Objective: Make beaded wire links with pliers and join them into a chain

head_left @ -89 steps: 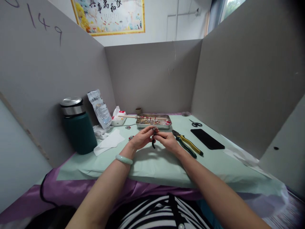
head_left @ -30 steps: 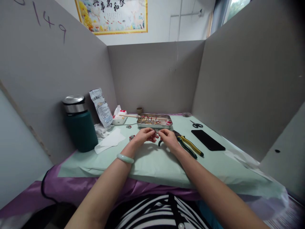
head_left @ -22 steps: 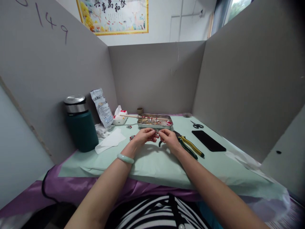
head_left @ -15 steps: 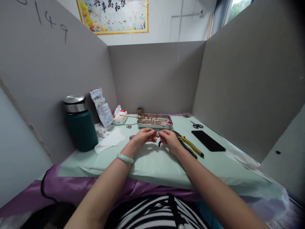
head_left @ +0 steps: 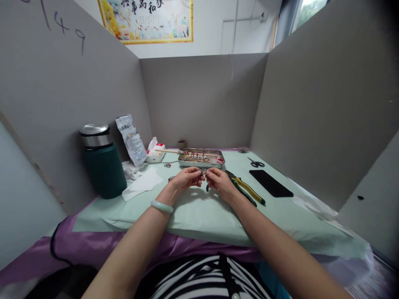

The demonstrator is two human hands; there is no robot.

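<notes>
My left hand (head_left: 189, 177), with a pale green bangle (head_left: 161, 206) on its wrist, pinches a small silvery beaded piece (head_left: 203, 170). From the other side my right hand (head_left: 218, 181) grips the same piece between thumb and fingertips. Fingers cover most of it, so its exact kind is hard to make out. Just behind both hands lies a metal tray (head_left: 202, 165) holding red and gold beads and a thin wooden stick (head_left: 170, 151). Small beaded pieces (head_left: 167, 165) rest on the cloth left of the tray, one partly behind my left wrist.
Yellow-and-black pliers (head_left: 246, 189) lie right of my right hand, with a black phone (head_left: 270, 183) and scissors (head_left: 256, 163) beyond. At the left stand a green flask (head_left: 104, 170) and a foil pouch (head_left: 132, 139), near white paper (head_left: 142, 185). Grey partitions (head_left: 202, 99) enclose the table.
The whole view has shifted slightly, with things appearing a little further left. Both hands stay together on the small beaded piece, with only slight finger movement.
</notes>
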